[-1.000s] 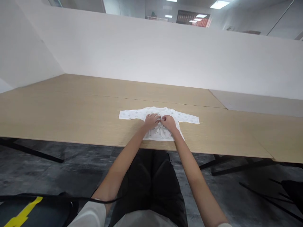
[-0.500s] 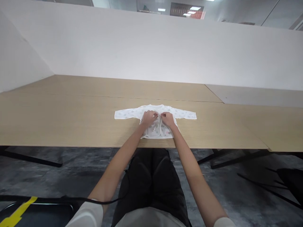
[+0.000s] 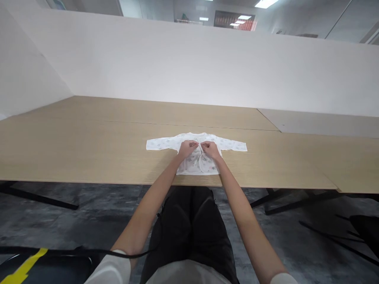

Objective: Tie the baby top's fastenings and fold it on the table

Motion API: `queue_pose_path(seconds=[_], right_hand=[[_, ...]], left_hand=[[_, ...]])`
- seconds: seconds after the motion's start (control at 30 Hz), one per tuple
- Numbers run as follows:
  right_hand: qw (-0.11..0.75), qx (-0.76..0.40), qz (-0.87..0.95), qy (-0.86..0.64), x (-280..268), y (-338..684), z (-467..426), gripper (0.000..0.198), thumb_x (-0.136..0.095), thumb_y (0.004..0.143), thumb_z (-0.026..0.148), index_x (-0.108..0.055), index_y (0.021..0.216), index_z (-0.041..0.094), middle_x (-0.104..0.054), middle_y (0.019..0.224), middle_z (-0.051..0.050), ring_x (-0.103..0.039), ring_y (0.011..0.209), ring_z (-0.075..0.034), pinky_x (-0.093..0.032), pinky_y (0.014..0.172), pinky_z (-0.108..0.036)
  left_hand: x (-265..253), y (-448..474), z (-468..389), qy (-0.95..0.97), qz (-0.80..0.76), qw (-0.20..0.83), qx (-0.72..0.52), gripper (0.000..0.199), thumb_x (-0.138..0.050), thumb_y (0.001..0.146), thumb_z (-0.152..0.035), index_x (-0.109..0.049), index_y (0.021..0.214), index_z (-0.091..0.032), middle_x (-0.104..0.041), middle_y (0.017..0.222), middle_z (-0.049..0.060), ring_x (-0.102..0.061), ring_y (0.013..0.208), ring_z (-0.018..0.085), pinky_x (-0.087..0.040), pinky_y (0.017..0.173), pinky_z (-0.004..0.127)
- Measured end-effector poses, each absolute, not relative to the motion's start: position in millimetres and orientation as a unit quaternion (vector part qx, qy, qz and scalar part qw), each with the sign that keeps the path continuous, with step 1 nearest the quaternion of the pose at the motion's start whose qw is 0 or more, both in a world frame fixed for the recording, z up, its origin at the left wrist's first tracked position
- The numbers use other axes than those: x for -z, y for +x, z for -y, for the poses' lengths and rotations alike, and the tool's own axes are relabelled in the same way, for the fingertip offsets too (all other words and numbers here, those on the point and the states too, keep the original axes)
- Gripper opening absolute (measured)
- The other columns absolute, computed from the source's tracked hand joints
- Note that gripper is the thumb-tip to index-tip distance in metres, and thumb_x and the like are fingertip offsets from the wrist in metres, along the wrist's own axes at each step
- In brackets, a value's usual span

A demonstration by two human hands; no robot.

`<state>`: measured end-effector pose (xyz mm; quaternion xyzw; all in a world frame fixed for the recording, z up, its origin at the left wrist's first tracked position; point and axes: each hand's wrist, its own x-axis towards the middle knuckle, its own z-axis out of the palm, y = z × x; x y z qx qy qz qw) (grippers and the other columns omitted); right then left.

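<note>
While close together, hands (image 3: 187, 148) (image 3: 211, 149) (curled) on shirt (image 3: 194, 166).

No legible txt, nos. or brands. Small print (image 3: 212, 168) on wht. shirt (image 3: 195, 161), lower front, R of ctr.: too small to read.

Shirt (image 3: 194, 165), front partly hidden
Covered in part by left hand (image 3: 188, 148) and right hand (image 3: 210, 149); pinched parts too small to make out; corner motif (image 3: 212, 168) illegible. Cut off: table (image 3: 89, 148), both sides; yellow tape (image 3: 25, 268), lower left; dark object (image 3: 367, 229), right, kind unclear.
</note>
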<state>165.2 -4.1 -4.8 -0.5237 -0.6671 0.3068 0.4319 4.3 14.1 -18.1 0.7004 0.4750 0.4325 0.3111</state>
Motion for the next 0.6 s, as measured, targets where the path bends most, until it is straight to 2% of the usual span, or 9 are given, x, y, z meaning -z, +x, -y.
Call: queue_pose_path(seconds=[0.17, 0.4, 0.6], right_hand=[[0.437, -0.273, 0.665, -0.54, 7, 161, 8, 0.015, -0.061, 0.07, 0.024, -0.07, 0.077, 0.015, -0.071, 0.076, -0.005, -0.062, 0.066, -0.015, -0.047, 0.065, -0.024], [0.422, -0.227, 0.684, -0.55, 9, 157, 9, 0.011, -0.06, 0.072, 0.024, -0.068, 0.074, 0.015, -0.07, 0.073, -0.004, -0.062, 0.066, -0.015, -0.047, 0.066, -0.024], [0.386, -0.209, 0.702, -0.561, 16, 159, 4, 0.01, -0.06, 0.073, 0.023, -0.068, 0.074, 0.016, -0.069, 0.076, -0.003, -0.06, 0.068, -0.014, -0.044, 0.065, -0.023]], left_hand=[[18, 4, -13, 0.689, -0.479, 0.332, -0.431, 0.018, -0.061, 0.075, -0.023, -0.073, 0.086, -0.015, -0.074, 0.09, 0.007, -0.068, 0.082, 0.019, -0.053, 0.079, 0.029], [18, 3, -8, 0.714, -0.464, 0.293, -0.434, 0.023, -0.063, 0.076, -0.033, -0.072, 0.084, -0.014, -0.074, 0.084, 0.007, -0.068, 0.079, 0.019, -0.053, 0.073, 0.027], [13, 5, -3, 0.716, -0.495, 0.268, -0.413, 0.016, -0.062, 0.076, -0.026, -0.072, 0.081, -0.015, -0.073, 0.082, 0.006, -0.068, 0.076, 0.017, -0.053, 0.072, 0.026]])
